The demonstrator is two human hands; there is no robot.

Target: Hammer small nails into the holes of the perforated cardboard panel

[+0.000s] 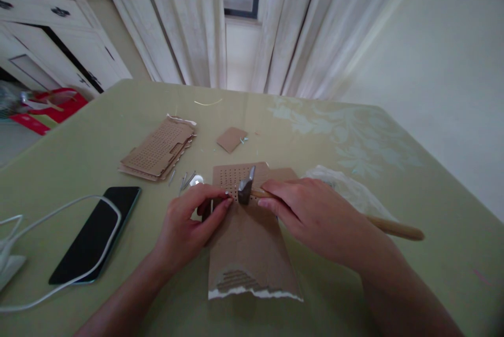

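The right hand [311, 211] is closed round a wooden-handled hammer [247, 186], choked up close to the metal head, which hangs just above a torn cardboard sheet [246, 242] lying near the counter's [394, 295] front edge. The left hand [189, 224] has its grip pressed together, thumb and fingertips pinching something small upright on the sheet; it looks like a nail, though it is too small to tell. Those fingertips [225, 201] sit right beside the hammer head, so a glancing blow would likely land on them, and the thin sheet could slide on the smooth counter. Loose nails [185, 180] lie just beyond the left hand, a stack of punched cardboard pieces [159, 149] toward the far left, a small cardboard square [231, 139] further back. A phone [96, 232] with a white cable [59, 211] across it lies near the left edge, close to the left forearm
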